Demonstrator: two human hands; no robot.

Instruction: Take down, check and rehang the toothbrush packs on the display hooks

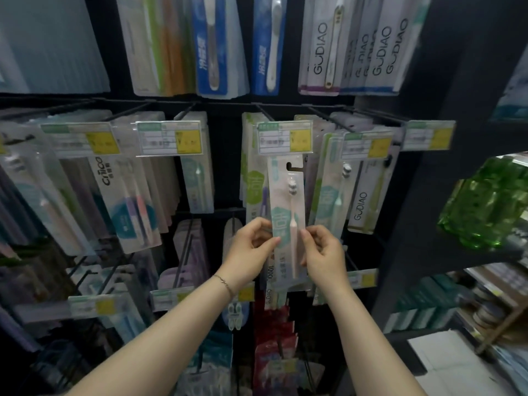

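As left hand (251,250), right hand (323,252) pinch pack (286,201), upright

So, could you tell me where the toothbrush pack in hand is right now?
The toothbrush pack is at the centre of the head view, held upright between the left hand and the right hand, its top just below a price tag.

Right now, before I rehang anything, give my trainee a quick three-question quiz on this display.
1. True or false: only the left hand holds the toothbrush pack.
2. Which brand name is printed on the white packs at top right? A) GUDIAO B) Colgate C) Oral-B
3. Fill in: the green bottles stand to the held pack's ____.
Key: 1 false, the right hand pinches it too; 2 A; 3 right.
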